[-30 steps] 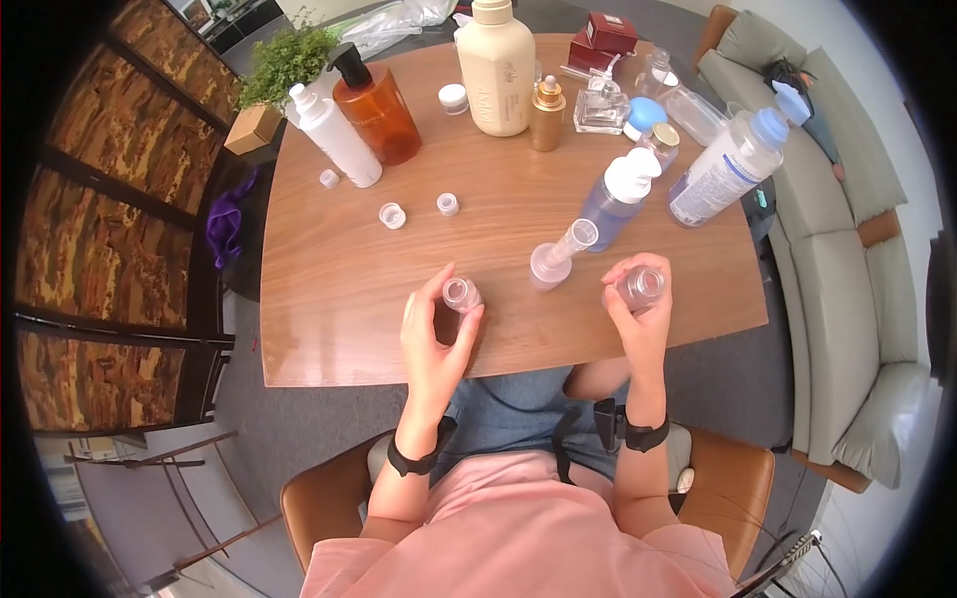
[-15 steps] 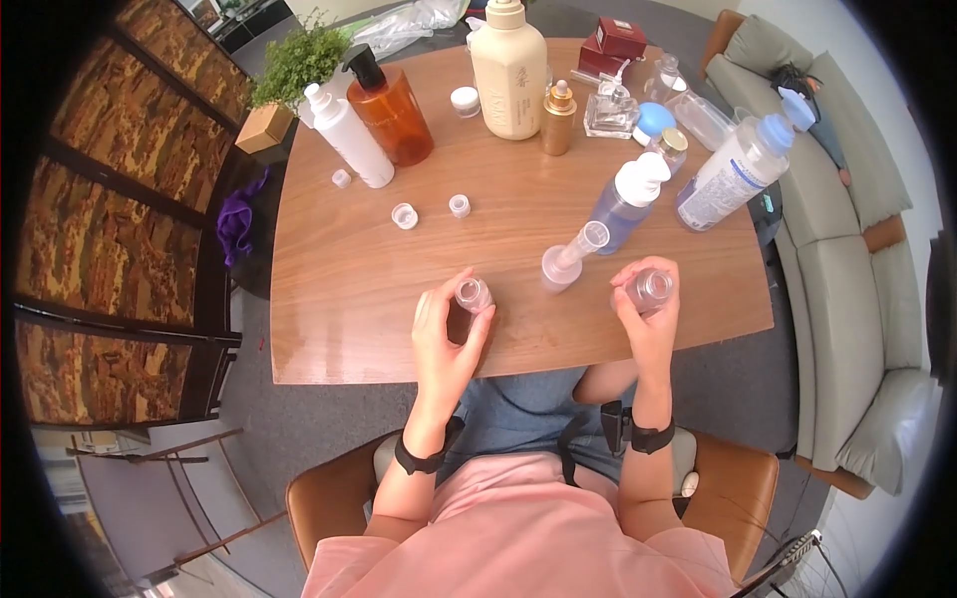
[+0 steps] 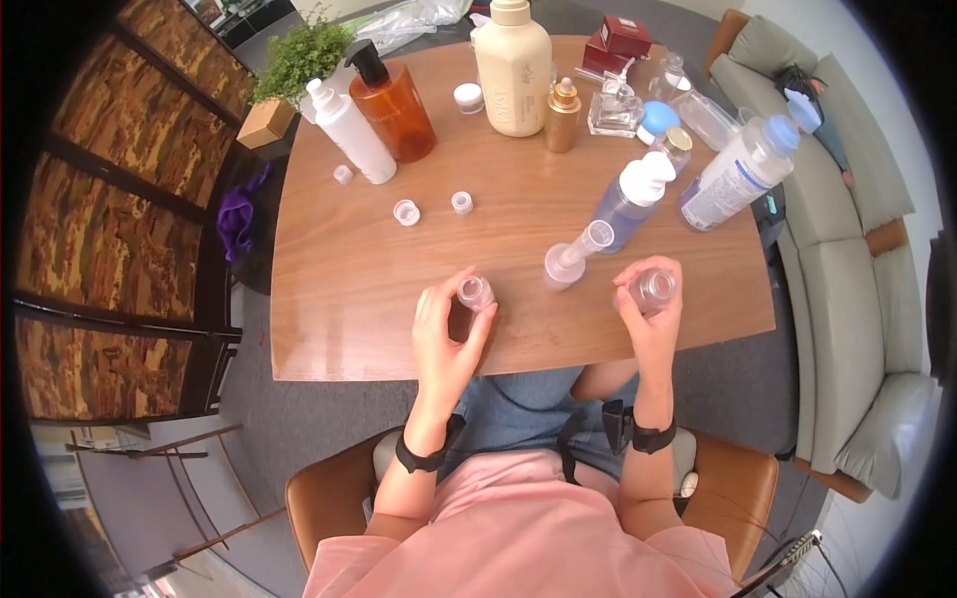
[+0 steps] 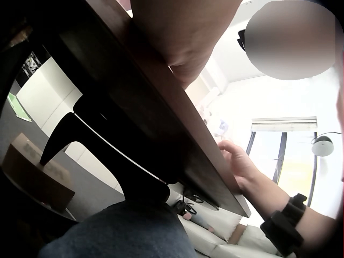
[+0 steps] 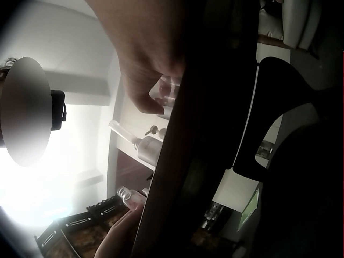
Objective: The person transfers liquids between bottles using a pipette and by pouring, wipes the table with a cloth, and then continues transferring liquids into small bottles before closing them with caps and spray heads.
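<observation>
In the head view my left hand grips a small clear open-necked bottle between thumb and fingers, near the table's front edge. To its right, my right hand holds another small clear bottle, its uncapped mouth facing up. Between the hands stands a third small bottle with a clear funnel tilted up from its neck. The right wrist view shows the left hand's bottle from the side, upright with a threaded neck. Farther back lie small clear caps.
Behind the hands stand a blue-tinted foam pump bottle, a large clear bottle with a blue top, an amber pump bottle, a white spray bottle and a cream bottle. A glass perfume bottle sits near dark red boxes.
The head view has shifted, so the table and both hands appear slightly farther right. Both hands keep hold of their bottles, and the things on the table stay in place.
</observation>
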Tool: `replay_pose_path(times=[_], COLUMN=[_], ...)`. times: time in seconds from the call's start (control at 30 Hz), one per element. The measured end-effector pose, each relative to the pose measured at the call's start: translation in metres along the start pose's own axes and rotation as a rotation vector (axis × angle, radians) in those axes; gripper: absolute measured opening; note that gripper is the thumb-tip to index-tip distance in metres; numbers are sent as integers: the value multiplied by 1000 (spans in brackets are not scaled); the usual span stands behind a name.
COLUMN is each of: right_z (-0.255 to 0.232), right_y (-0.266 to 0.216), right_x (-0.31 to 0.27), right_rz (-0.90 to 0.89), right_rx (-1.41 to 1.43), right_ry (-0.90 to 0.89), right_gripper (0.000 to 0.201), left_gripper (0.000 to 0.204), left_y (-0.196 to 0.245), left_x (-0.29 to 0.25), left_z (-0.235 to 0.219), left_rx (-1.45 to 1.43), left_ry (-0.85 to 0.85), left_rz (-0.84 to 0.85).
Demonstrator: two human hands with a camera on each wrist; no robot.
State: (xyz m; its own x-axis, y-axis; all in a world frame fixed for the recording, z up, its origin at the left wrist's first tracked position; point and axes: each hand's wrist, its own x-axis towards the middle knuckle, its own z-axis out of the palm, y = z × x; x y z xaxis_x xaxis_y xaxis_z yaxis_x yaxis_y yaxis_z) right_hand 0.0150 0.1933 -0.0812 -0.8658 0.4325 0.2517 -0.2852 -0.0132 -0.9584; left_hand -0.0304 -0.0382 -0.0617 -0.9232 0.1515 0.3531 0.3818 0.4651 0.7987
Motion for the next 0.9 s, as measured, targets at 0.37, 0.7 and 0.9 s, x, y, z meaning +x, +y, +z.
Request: replay_pose_path(times=[0.37,0.7,0.9], right_z=[-1,0,1], right_y=[0,-1,-1], right_x=[0,0,0], right_rz=[6,8,-1], right_rx=[21,12,25], right_ry=[-3,10,5], right_gripper=[34,36,36], left_gripper=[39,40,41], left_y=[-2,0,2], left_x=[0,1,0], left_z=[1,0,0], left_rx=[0,-8,-30], left_ry=[-10,-9,1], left_rz=[10,3,-21])
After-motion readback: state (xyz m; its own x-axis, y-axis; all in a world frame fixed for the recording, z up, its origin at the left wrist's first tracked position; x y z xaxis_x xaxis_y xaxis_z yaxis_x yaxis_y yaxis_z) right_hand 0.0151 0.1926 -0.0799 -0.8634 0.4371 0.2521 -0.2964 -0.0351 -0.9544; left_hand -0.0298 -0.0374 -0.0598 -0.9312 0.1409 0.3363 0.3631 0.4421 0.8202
